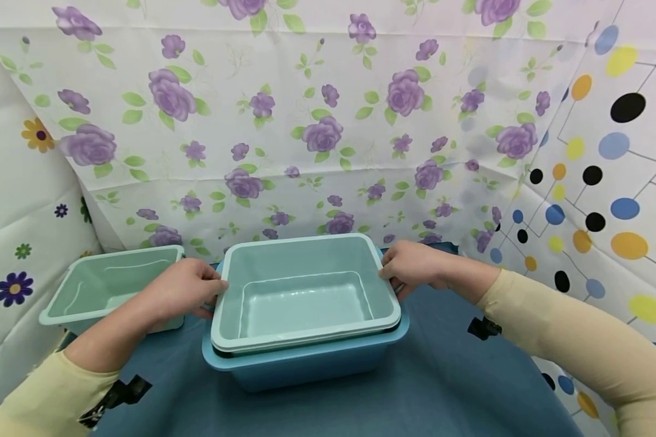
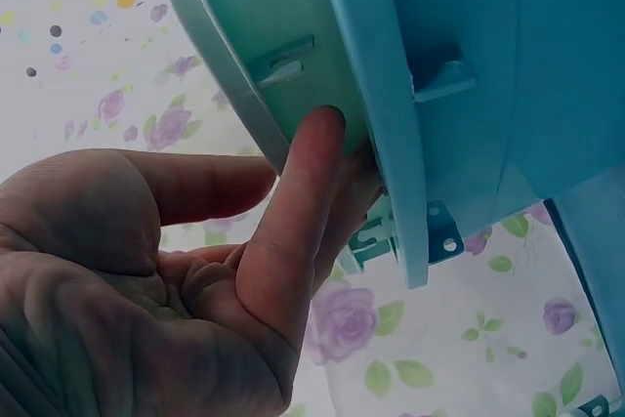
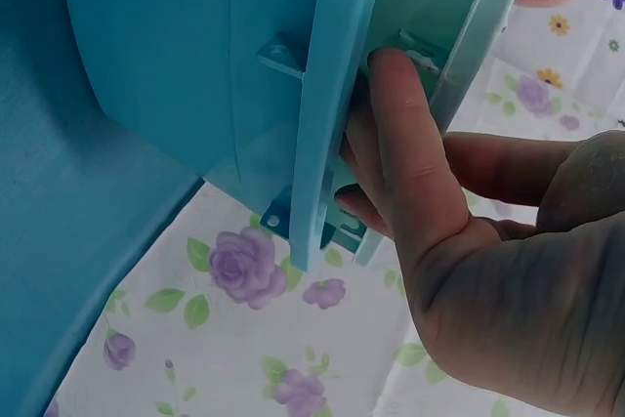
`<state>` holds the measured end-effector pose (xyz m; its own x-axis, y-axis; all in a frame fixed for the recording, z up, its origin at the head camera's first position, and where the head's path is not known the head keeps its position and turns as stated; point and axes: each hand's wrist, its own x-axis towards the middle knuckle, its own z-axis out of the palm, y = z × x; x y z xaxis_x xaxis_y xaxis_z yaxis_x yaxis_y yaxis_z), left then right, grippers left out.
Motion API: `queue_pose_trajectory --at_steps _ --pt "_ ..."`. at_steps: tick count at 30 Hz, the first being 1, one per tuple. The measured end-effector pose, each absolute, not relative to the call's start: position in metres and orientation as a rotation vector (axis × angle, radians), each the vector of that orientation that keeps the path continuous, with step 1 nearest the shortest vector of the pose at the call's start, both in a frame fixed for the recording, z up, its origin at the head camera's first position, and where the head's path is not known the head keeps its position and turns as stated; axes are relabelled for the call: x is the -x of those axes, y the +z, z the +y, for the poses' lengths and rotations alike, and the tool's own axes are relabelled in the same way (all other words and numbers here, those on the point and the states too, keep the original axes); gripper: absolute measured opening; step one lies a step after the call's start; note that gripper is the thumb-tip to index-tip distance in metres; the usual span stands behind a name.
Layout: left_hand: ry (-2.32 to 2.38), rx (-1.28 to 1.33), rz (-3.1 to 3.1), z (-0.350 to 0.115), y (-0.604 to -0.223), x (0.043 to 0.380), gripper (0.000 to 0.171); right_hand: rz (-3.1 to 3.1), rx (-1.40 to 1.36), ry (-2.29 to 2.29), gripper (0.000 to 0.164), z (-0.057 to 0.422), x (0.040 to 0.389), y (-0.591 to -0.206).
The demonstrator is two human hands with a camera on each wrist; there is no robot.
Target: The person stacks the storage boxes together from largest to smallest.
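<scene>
A pale green rectangular plastic bin (image 1: 306,306) sits nested in the top of a larger blue plastic bin (image 1: 311,366). Its front edge looks doubled; I cannot tell whether a second bin is stacked inside. At its left rim, my left hand (image 1: 184,290) holds on with the thumb above and fingers beneath. My right hand (image 1: 415,265) grips the opposite rim in the same way. From the left wrist view, the left fingers (image 2: 293,212) reach under the green rim, beside the blue rim. The right wrist view has the right fingers (image 3: 410,144) tucked between the two rims.
Another green bin (image 1: 68,312) stands to the left, partly behind my left forearm. A blue cloth (image 1: 448,376) covers the table. Flowered sheeting (image 1: 284,139) hangs behind, and dotted sheeting (image 1: 596,200) hangs on the right.
</scene>
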<state>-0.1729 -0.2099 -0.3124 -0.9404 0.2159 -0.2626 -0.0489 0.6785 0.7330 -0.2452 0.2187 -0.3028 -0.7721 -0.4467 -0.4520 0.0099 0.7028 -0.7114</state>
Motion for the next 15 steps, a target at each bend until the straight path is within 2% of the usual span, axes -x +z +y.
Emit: queue_pose_trajectory --at_steps 15 --pt "1.074 -0.127 2.540 -0.2097 -0.3071 0.1755 0.029 2.362 0.334 -0.869 0.028 0.2121 0.2456 -0.3018"
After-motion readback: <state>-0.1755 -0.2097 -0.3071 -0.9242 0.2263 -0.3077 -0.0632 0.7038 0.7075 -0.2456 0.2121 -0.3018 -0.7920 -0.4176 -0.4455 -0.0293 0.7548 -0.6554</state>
